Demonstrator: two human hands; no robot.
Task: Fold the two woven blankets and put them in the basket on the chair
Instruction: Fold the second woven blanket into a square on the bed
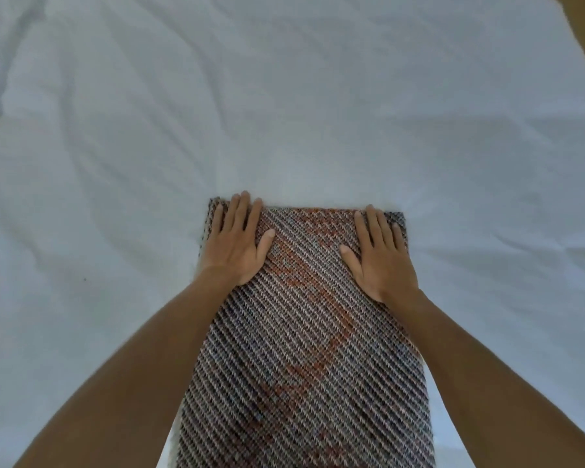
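**Strip pressed flat; loose layers are the main risk**

The blanket (304, 332) is laid as a long, narrow folded strip on the white sheet (284, 96). Its far edge lies across the middle of the view and its near end is cut off by the bottom of the picture. Its two far corners are pressed down by flat palms. The left hand (238, 244) is spread on the far left corner, fingers straight and reaching the edge, and the right hand (380, 258) is spread the same way on the far right corner. Nothing is gripped by either hand.

The weave looks thick and springy, so the layers may lift or slide apart once the pressure is taken off. A dark margin is seen just outside the left hand. It may be a lower layer out of line, though this cannot be told for certain. If the next fold is made over such an offset, a skewed bundle is likely.

The sheet is soft and creased, so it could be dragged along and caught up if the strip is pulled rather than lifted. The basket, the chair and the second blanket are not seen, so the carry cannot be judged.
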